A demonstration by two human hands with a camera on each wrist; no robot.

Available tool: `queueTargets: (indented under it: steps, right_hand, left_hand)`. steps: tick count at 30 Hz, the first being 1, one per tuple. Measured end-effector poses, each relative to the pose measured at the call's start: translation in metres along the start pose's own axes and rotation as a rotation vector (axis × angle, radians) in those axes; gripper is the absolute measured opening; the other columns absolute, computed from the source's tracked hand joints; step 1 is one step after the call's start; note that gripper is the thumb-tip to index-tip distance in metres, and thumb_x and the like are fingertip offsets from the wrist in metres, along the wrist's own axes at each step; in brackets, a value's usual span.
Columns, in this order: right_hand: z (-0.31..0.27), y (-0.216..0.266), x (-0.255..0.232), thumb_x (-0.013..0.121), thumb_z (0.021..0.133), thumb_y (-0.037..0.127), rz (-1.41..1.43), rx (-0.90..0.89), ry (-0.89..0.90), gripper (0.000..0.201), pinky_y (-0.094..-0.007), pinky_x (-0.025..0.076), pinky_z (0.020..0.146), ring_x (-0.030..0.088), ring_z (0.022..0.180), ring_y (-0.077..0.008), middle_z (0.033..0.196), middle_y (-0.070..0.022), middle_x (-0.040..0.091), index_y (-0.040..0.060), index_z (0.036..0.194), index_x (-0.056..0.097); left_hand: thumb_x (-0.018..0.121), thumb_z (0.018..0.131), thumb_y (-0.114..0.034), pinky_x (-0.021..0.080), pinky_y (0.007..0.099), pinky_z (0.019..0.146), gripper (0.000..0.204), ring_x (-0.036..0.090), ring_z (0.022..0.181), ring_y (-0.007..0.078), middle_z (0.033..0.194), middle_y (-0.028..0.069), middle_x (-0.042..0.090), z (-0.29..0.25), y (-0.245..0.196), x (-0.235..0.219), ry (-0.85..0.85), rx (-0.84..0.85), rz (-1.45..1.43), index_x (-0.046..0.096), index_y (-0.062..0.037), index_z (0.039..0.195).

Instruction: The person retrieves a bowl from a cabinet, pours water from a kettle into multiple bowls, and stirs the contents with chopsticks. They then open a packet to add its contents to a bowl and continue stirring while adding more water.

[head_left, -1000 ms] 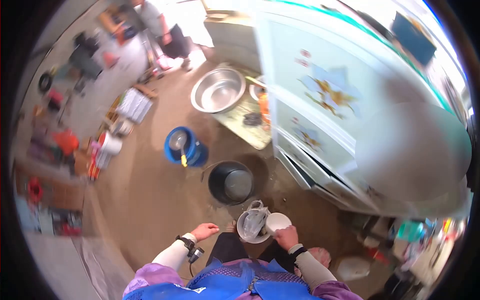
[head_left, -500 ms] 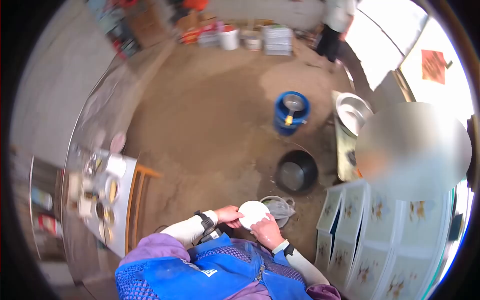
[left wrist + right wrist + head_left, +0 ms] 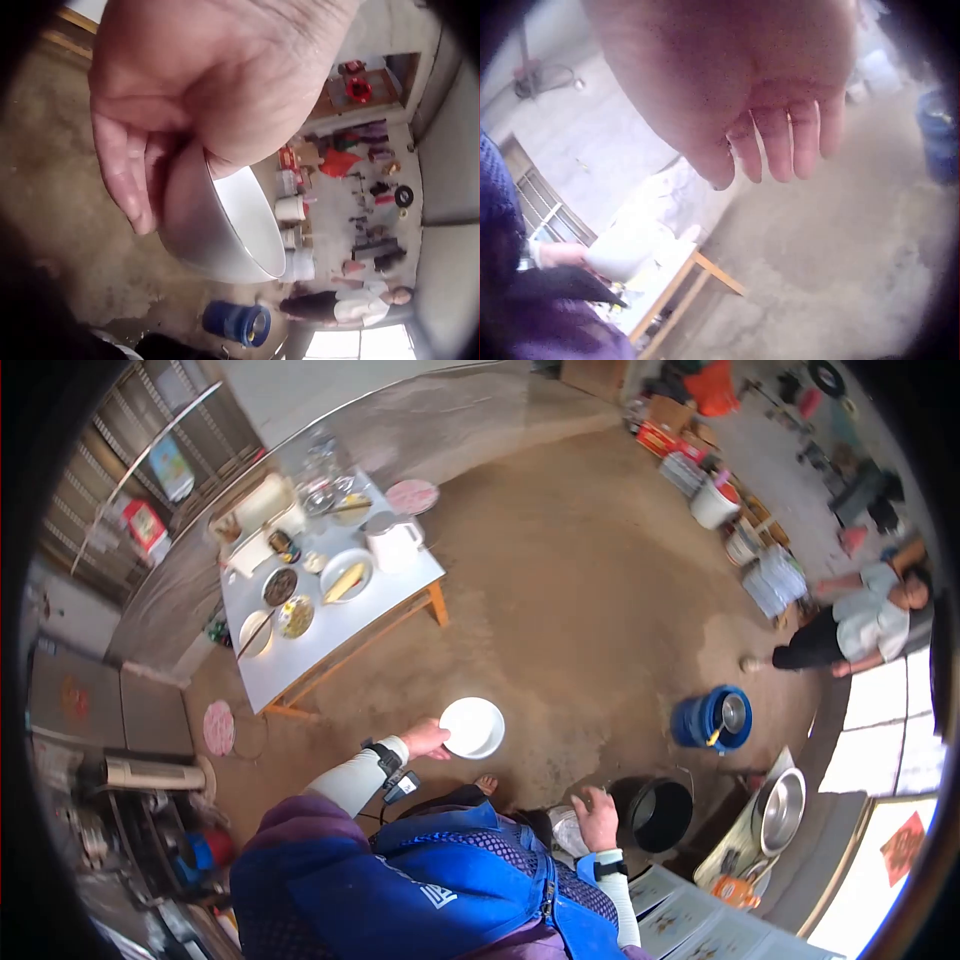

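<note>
In the head view a white bowl [image 3: 473, 727] is held out in front of the body by my left hand [image 3: 428, 740]. The left wrist view shows the bowl [image 3: 225, 225] tilted on its side, the thumb of the left hand [image 3: 217, 82] over the rim and the fingers against its outer wall. My right hand [image 3: 598, 820] is away from the bowl, above a pale plastic bag [image 3: 566, 832] and beside a black bucket [image 3: 660, 815]. In the right wrist view the right hand [image 3: 765, 97] has its fingers extended and slightly spread, holding nothing.
A white table [image 3: 345, 622] at the left carries dishes of food, chopsticks and a white jug [image 3: 393, 542]. A blue bucket [image 3: 695, 722] with a ladle [image 3: 733, 712] stands right, near a metal basin [image 3: 782, 810]. A person [image 3: 870, 615] is at the far right. Drawers [image 3: 690, 925] stand close below.
The view has swung left toward the table. The bowl, first in the right hand, then between both hands, is now in the left hand alone; the right hand has let go and moved right.
</note>
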State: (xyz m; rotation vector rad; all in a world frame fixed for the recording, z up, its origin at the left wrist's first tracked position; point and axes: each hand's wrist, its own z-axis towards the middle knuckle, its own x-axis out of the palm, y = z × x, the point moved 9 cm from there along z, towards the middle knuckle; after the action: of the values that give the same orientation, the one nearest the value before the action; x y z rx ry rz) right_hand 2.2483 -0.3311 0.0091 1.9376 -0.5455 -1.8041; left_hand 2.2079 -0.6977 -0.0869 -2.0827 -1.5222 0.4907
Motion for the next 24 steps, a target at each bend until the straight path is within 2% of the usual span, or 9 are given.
queueTargets:
  steps: [2, 5, 9, 13, 17, 19, 21, 23, 24]
  right_hand:
    - [-0.014, -0.054, 0.028, 0.067, 0.077, 0.023, -0.042, 0.015, 0.138, 0.027, -0.0429, 0.048, 0.079, 0.060, 0.089, -0.0367, 0.090, -0.0153, 0.065, 0.0045, 0.096, 0.064]
    - [-0.046, -0.135, 0.067, 0.064, 0.079, 0.028, 0.009, 0.295, 0.417, 0.027, -0.0451, 0.049, 0.075, 0.061, 0.084, -0.0389, 0.088, -0.0170, 0.065, 0.0054, 0.095, 0.065]
    - [-0.053, -0.185, 0.098, 0.064, 0.078, 0.029, -0.060, 0.429, 0.622, 0.027, -0.0440, 0.050, 0.073, 0.063, 0.083, -0.0368, 0.086, -0.0166, 0.065, 0.0059, 0.092, 0.065]
    - [-0.002, -0.209, 0.105, 0.064, 0.077, 0.030, -0.141, 0.461, 0.716, 0.026, -0.0428, 0.051, 0.072, 0.064, 0.081, -0.0347, 0.083, -0.0162, 0.066, 0.0064, 0.089, 0.066]
    - [0.096, -0.214, 0.104, 0.064, 0.076, 0.031, -0.227, 0.384, 0.722, 0.026, -0.0417, 0.051, 0.070, 0.065, 0.079, -0.0326, 0.081, -0.0157, 0.066, 0.0069, 0.086, 0.066]
    - [0.166, -0.199, 0.105, 0.064, 0.076, 0.031, -0.297, 0.211, 0.679, 0.026, -0.0412, 0.052, 0.070, 0.066, 0.078, -0.0316, 0.079, -0.0155, 0.066, 0.0072, 0.084, 0.066]
    - [0.251, -0.163, 0.114, 0.064, 0.076, 0.032, -0.360, -0.011, 0.593, 0.026, -0.0406, 0.052, 0.069, 0.066, 0.077, -0.0306, 0.078, -0.0153, 0.067, 0.0074, 0.083, 0.067]
    - [0.347, -0.122, 0.132, 0.062, 0.079, 0.033, -0.268, 0.017, 0.534, 0.024, -0.0359, 0.052, 0.067, 0.066, 0.074, -0.0220, 0.075, -0.0083, 0.068, 0.0108, 0.083, 0.069]
    - [0.391, -0.050, 0.127, 0.063, 0.078, 0.027, -0.272, -0.083, 0.453, 0.020, -0.0353, 0.052, 0.065, 0.066, 0.073, -0.0222, 0.076, -0.0092, 0.068, 0.0095, 0.085, 0.068]
  left_hand:
    - [0.045, 0.088, -0.018, 0.057, 0.0339, 0.074, 0.043, 0.068, 0.084, 0.0260, 0.102, 0.0204, 0.064, 0.002, 0.024, -0.032, -0.082, -0.003, -0.135, 0.045, 0.0071, 0.123]
    - [0.044, 0.089, -0.017, 0.056, 0.0323, 0.071, 0.040, 0.067, 0.083, 0.0239, 0.098, 0.0195, 0.065, -0.012, 0.049, -0.070, -0.234, -0.044, -0.315, 0.047, 0.0068, 0.120]
    - [0.042, 0.087, -0.015, 0.057, 0.0327, 0.067, 0.038, 0.068, 0.077, 0.0235, 0.094, 0.0199, 0.066, -0.011, 0.104, -0.121, -0.341, -0.055, -0.510, 0.046, 0.0059, 0.118]
    - [0.043, 0.086, -0.014, 0.057, 0.0335, 0.066, 0.037, 0.068, 0.075, 0.0236, 0.093, 0.0196, 0.066, -0.027, 0.121, -0.168, -0.526, -0.080, -0.598, 0.047, 0.0054, 0.118]
    - [0.044, 0.084, -0.013, 0.058, 0.0348, 0.062, 0.038, 0.068, 0.073, 0.0241, 0.090, 0.0188, 0.066, -0.024, 0.155, -0.201, -0.665, -0.165, -0.702, 0.047, 0.0036, 0.119]
    - [0.045, 0.084, -0.012, 0.058, 0.0357, 0.061, 0.039, 0.069, 0.073, 0.0246, 0.089, 0.0188, 0.066, -0.028, 0.173, -0.199, -0.683, -0.192, -0.780, 0.047, 0.0021, 0.120]
    - [0.044, 0.085, -0.014, 0.058, 0.0346, 0.066, 0.040, 0.068, 0.079, 0.0243, 0.094, 0.0193, 0.066, -0.049, 0.160, -0.188, -0.721, -0.206, -0.789, 0.045, 0.0031, 0.121]
    - [0.044, 0.084, -0.013, 0.058, 0.0338, 0.066, 0.041, 0.069, 0.078, 0.0250, 0.094, 0.0200, 0.066, -0.056, 0.168, -0.185, -0.748, -0.199, -0.869, 0.044, 0.0033, 0.122]
    - [0.045, 0.083, -0.011, 0.058, 0.0335, 0.063, 0.042, 0.069, 0.074, 0.0259, 0.092, 0.0204, 0.065, -0.055, 0.185, -0.180, -0.758, -0.185, -0.942, 0.044, 0.0030, 0.122]
